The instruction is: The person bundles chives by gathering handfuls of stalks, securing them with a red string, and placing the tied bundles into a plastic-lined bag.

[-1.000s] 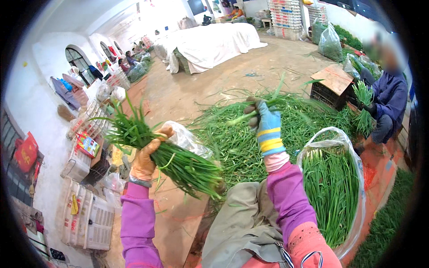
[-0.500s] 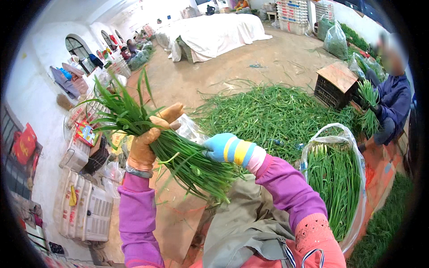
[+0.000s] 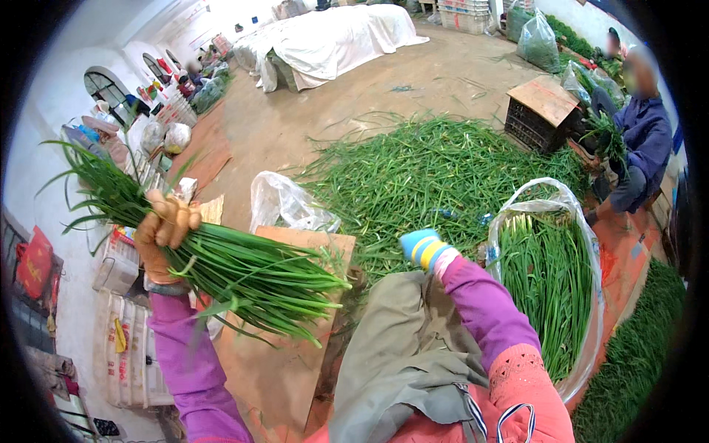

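Note:
My left hand (image 3: 168,221), in a tan glove, is closed around a thick bunch of garlic chives (image 3: 255,277). The leafy tips spread out to the upper left, and the cut stem ends point right, over a brown board (image 3: 284,376). My right hand (image 3: 422,247), in a blue glove with yellow and white stripes, hovers at the near edge of a loose heap of green leaves (image 3: 436,166). Its fingers bend down out of sight, so whether they hold anything is hidden. The bunch and the right hand are well apart.
To my right stands a clear plastic bag (image 3: 597,295) packed with upright chives. A person (image 3: 641,140) sits beyond it, by a black crate (image 3: 533,122) with a board on top. White crates (image 3: 129,354) stand at left; a crumpled plastic bag (image 3: 284,203) lies ahead.
The bunch has swung left and lower in my left hand, its stems turned more level. My right hand has let go of the stems and moved right, toward the heap.

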Demonstrator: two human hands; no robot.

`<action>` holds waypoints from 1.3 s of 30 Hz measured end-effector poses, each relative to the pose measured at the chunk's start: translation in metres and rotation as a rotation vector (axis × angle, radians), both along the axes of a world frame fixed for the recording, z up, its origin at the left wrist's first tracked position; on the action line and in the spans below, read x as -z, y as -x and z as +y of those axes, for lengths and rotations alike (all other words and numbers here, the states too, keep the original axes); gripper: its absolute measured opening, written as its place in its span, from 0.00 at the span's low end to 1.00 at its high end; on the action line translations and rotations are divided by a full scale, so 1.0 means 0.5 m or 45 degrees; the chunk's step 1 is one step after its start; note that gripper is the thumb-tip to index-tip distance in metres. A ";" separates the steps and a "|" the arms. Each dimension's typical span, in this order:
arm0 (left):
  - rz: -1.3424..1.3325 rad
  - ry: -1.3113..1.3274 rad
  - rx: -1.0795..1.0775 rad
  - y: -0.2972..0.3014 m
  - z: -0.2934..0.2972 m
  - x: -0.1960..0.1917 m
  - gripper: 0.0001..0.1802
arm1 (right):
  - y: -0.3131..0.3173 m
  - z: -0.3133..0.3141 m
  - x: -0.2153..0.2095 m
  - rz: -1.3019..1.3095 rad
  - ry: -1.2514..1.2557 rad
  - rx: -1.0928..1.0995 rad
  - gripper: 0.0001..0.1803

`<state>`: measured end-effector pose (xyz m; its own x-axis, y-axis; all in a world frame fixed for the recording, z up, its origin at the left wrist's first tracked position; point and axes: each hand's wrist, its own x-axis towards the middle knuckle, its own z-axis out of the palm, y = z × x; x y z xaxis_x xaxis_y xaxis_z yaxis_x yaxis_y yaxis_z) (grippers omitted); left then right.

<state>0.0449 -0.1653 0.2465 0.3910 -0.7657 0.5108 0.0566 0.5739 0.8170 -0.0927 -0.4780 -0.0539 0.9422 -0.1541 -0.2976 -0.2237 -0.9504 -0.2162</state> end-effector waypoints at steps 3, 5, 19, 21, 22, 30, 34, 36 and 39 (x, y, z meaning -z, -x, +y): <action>-0.098 0.030 0.126 -0.007 0.022 -0.055 0.03 | -0.017 0.031 -0.130 -0.591 0.154 0.057 0.32; -0.130 0.025 0.262 -0.005 0.017 -0.085 0.03 | -0.065 0.082 -0.268 -1.139 -0.663 -0.107 0.45; -0.127 -0.004 0.246 -0.034 0.007 -0.240 0.08 | 0.016 0.240 -0.144 -0.495 -1.735 -0.565 0.19; -0.147 0.033 0.152 -0.041 0.024 -0.264 0.08 | 0.028 0.155 -0.038 -0.796 -1.176 -0.404 0.21; -0.170 0.033 0.079 -0.046 0.053 -0.287 0.08 | 0.028 0.112 -0.021 -0.513 -0.809 -0.320 0.25; -0.738 0.085 -0.819 -0.034 -0.086 -0.204 0.11 | 0.016 0.104 -0.246 -0.966 -1.982 -0.254 0.42; -0.336 0.204 -0.897 0.037 -0.148 -0.111 0.12 | 0.062 0.037 -0.233 -1.064 -1.920 -0.045 0.16; -0.228 0.097 -1.180 0.057 -0.160 -0.035 0.17 | 0.079 -0.079 -0.077 -1.363 -1.718 0.468 0.12; 0.368 -0.005 -1.154 0.060 -0.097 0.132 0.15 | 0.153 -0.125 -0.005 -0.957 -1.920 1.092 0.24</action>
<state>0.0151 -0.2136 0.1804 0.9477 -0.1103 0.2997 -0.2089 0.4957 0.8430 -0.1694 -0.5407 -0.0517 0.7435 -0.6271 -0.2324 0.0547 0.4034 -0.9134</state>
